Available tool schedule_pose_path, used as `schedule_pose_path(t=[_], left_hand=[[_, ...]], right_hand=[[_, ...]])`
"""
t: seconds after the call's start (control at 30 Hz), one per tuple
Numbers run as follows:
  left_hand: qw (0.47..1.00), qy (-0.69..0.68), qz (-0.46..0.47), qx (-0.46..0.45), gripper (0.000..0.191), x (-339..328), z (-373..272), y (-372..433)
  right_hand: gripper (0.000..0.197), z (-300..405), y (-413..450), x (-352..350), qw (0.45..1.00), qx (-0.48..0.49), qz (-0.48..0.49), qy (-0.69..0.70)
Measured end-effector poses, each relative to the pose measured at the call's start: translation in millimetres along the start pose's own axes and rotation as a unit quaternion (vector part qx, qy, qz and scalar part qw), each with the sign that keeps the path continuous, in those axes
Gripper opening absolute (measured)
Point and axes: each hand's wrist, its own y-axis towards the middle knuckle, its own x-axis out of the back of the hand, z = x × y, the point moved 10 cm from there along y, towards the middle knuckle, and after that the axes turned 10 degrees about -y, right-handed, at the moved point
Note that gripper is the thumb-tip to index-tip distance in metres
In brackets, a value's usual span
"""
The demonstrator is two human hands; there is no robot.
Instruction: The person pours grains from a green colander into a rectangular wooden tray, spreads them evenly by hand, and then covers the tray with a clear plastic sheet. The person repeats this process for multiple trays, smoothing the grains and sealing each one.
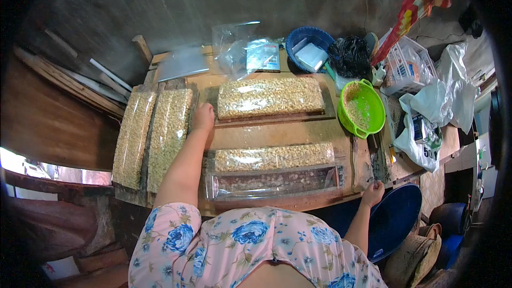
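My left hand [204, 116] is closed at the edge of a dark board, between an upright film-covered slab of pale chips or nuts [170, 136] and a wide film-covered slab [271, 97]; what it grips is hidden. Another upright slab [134, 136] lies at the far left. Close to my body, a narrower slab [274, 157] lies beside clear plastic film [272, 184] over a dark board. My right hand [373, 193] is at the table's front right edge, fingers bent together; whether it pinches something cannot be told. A green basket [379, 117] holds more pale pieces.
At the back of the wooden table [256, 133] lie clear plastic sheets [184, 64], a blue basin [294, 38] and a black plastic bag [350, 56]. A white crate [420, 54] and white plastic bags [452, 88] stand right. A large blue tub [396, 220] is below the front right edge.
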Motion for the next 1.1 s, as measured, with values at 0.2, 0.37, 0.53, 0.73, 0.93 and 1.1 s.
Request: schedule_pose_path(t=[0.2, 0.37, 0.53, 0.73, 0.93, 1.1], left_hand=[[0.993, -0.087, -0.073, 0.018, 0.01, 81, -57, -29], [0.985, -0.126, 0.042, -0.109, 0.006, 107, -156, -92], [0.95, -0.154, 0.163, -0.215, 0.011, 97, -242, -162], [0.937, -0.097, 0.262, -0.211, 0.009, 39, -230, -214], [0.942, -0.062, 0.282, -0.17, 0.014, 16, -208, -223], [0.941, -0.039, 0.307, -0.139, 0.027, 21, -211, -225]], right_hand=[[0.019, 56, 16, 56, 0.984, 0.097, -0.09, 0.121], [0.018, 143, 8, 74, 0.947, 0.209, -0.049, 0.24], [0.02, 223, -33, 90, 0.911, 0.278, 0.104, 0.287], [0.027, 295, -154, 84, 0.74, 0.543, 0.35, 0.19], [0.039, 300, -213, 41, 0.672, 0.591, 0.432, 0.114], [0.051, 300, -227, 26, 0.646, 0.631, 0.43, -0.024]])
